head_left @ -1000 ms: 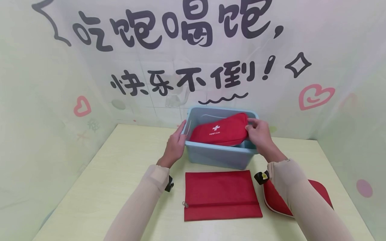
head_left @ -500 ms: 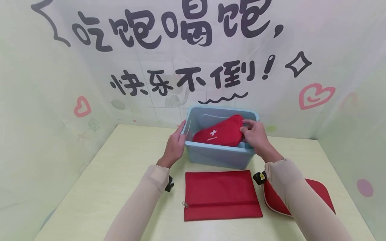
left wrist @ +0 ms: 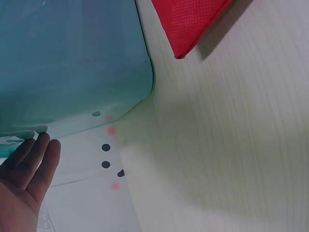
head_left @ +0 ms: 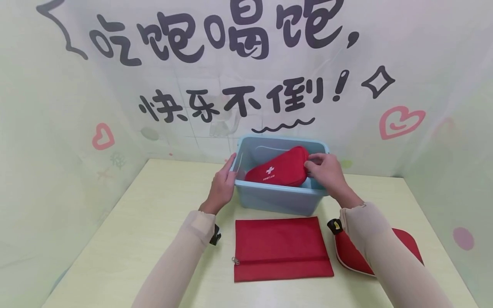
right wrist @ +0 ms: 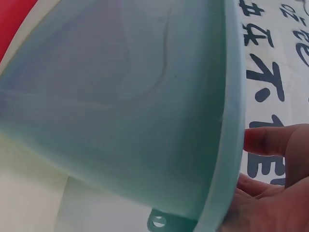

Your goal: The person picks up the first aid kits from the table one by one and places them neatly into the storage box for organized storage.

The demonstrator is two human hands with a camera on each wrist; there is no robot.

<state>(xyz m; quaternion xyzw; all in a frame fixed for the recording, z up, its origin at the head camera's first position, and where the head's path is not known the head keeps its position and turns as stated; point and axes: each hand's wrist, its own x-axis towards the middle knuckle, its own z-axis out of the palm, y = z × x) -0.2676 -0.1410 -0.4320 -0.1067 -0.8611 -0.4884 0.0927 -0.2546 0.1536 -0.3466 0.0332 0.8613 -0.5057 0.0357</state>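
A light blue plastic bin [head_left: 275, 201] stands near the back of the table. Inside it a red first-aid pouch [head_left: 286, 169] with a white cross lies tilted, its right end raised. My right hand [head_left: 329, 175] reaches over the bin's right side and pinches that end between thumb and fingers. In the right wrist view the bin wall [right wrist: 120, 121] hides the pouch, and part of my hand [right wrist: 280, 193] shows past the rim. My left hand [head_left: 222, 186] holds the bin's left rim, thumb at the edge; the left wrist view has its fingers [left wrist: 36, 162] extended under the lip.
In front of the bin lies a flat red zip pouch [head_left: 283, 244]. A rounded red case [head_left: 348, 252] with white piping sits to its right, partly under my right sleeve [head_left: 379, 244]. Behind the bin hangs a white wall sheet [head_left: 215, 77] with black writing.
The first-aid pouch has shifted left and lower into the bin, with my right hand moving along with it. My left hand has stayed at the left rim.
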